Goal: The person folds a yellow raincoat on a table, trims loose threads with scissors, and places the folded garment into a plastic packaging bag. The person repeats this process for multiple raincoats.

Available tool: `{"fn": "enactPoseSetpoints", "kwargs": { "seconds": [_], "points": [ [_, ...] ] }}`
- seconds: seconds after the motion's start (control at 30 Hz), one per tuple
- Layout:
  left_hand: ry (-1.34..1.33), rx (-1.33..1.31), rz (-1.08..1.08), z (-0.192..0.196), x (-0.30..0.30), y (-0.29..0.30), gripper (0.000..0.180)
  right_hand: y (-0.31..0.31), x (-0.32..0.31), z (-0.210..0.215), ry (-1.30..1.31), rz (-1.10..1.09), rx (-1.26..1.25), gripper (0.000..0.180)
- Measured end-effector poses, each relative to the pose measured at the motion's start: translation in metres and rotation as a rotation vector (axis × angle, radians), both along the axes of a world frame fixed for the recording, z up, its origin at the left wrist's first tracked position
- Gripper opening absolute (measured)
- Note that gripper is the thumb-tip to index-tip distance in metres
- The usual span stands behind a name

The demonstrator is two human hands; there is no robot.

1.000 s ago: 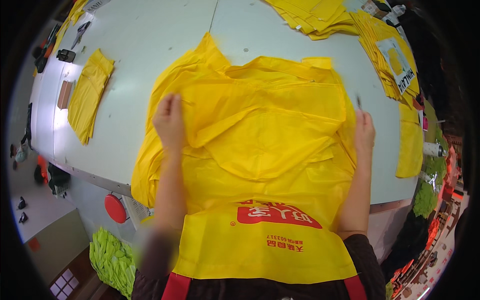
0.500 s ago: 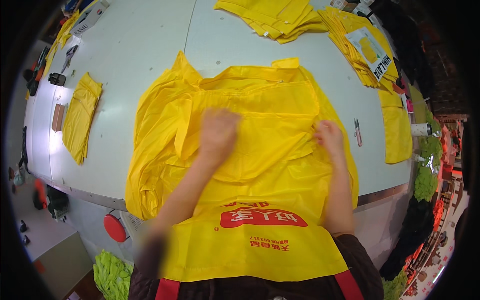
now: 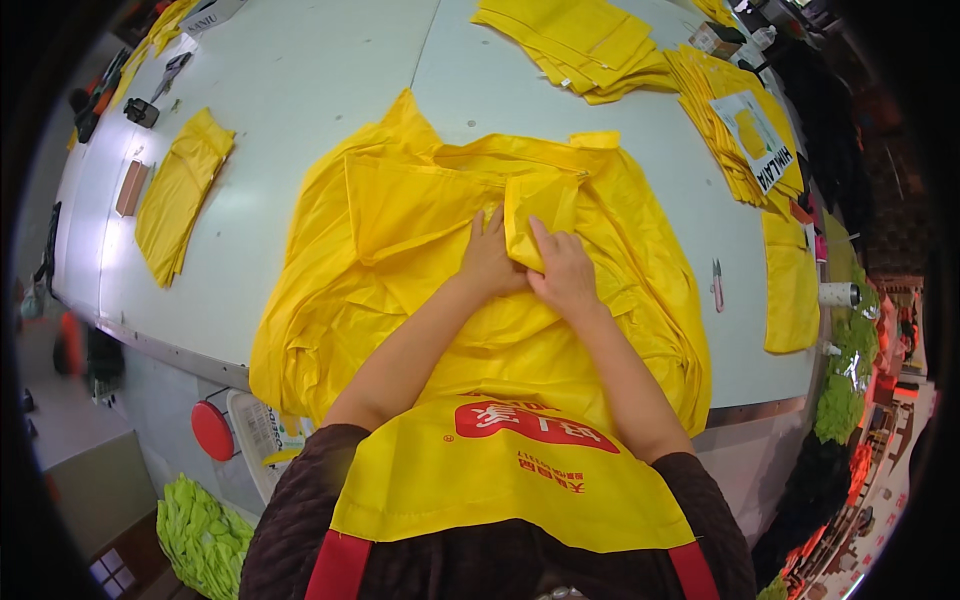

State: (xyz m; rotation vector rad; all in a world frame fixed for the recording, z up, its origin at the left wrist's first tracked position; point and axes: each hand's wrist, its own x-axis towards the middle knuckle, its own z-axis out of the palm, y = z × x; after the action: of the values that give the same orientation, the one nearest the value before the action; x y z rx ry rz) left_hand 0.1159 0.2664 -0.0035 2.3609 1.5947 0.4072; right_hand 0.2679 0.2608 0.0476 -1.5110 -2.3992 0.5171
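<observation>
A large piece of shiny yellow fabric lies crumpled over the table in front of me, its near part hanging toward my body. On its middle, my left hand rests with fingers stretched out, pressing beside a folded flap. My right hand grips the lower edge of that yellow flap, which is doubled over toward the left. Both hands are close together, nearly touching. Whether the fabric is a garment or something else, I cannot tell.
Stacks of folded yellow fabric lie at the far right, one stack under a printed sheet. Small pink-handled snips lie right of the fabric. Folded yellow pieces and a brown block are at left. A white thread spool sits at the right edge.
My left hand has moved right and flattened on the fabric. My right hand has moved left, and the right side of the panel is now folded over toward the middle.
</observation>
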Motion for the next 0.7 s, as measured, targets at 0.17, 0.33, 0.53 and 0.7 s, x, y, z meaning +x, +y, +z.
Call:
{"fn": "enactPoseSetpoints", "kwargs": {
  "seconds": [0.17,0.33,0.53,0.7],
  "points": [
    [0.075,0.223,0.176,0.019,-0.054,-0.051,0.063,0.007,0.005,-0.033,0.017,0.047,0.046,0.066],
    [-0.61,0.285,0.882,0.018,-0.135,-0.061,0.048,0.013,-0.011,0.005,-0.239,0.106,-0.16,0.053],
    [-1.124,0.133,0.68,0.046,-0.132,-0.032,0.041,0.012,-0.018,-0.05,-0.135,0.162,0.294,0.047],
    [-0.293,0.254,0.159,0.058,-0.049,-0.036,0.064,0.019,-0.013,-0.049,-0.012,0.223,0.222,0.041]
  ]
}}
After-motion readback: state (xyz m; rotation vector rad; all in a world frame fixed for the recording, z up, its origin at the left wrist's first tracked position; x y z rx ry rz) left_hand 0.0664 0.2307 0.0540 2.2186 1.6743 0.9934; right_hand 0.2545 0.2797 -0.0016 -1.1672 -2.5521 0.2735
